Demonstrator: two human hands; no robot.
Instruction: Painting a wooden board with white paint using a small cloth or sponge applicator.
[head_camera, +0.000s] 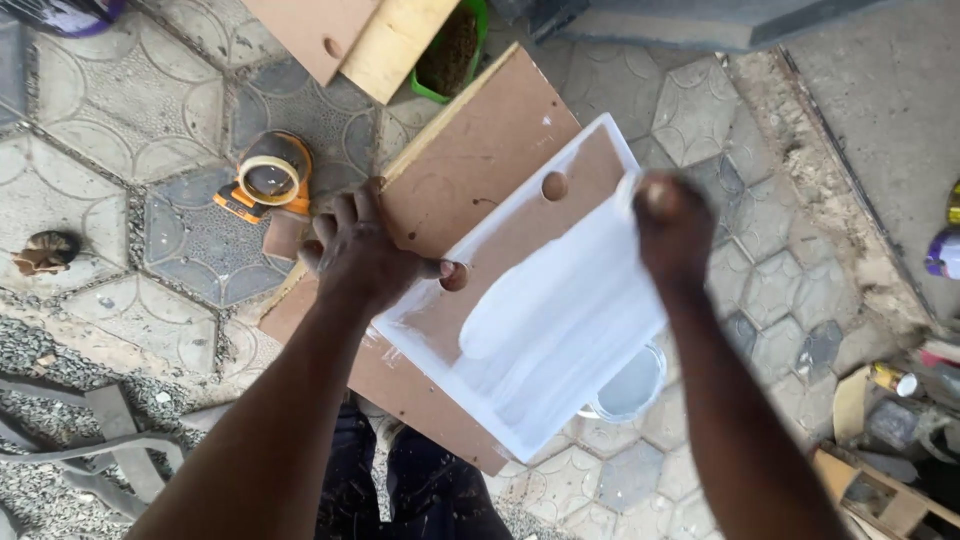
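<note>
Paint risk: left hand (365, 255), grip spread, steadies a half-whitened board (520, 300) at centre while right hand (672, 228), grip pinching something hidden at 2 o'clock, could smear wet paint if the panel slips.

Spray can (943, 252): at the right edge of the paved ground, lying on its side, purple and white label wrapped round it.
Small tin (893, 379): lower right among clutter on the ground, cylindrical, yellow and red label, silvery end.
Signs, screens: none in view.
</note>
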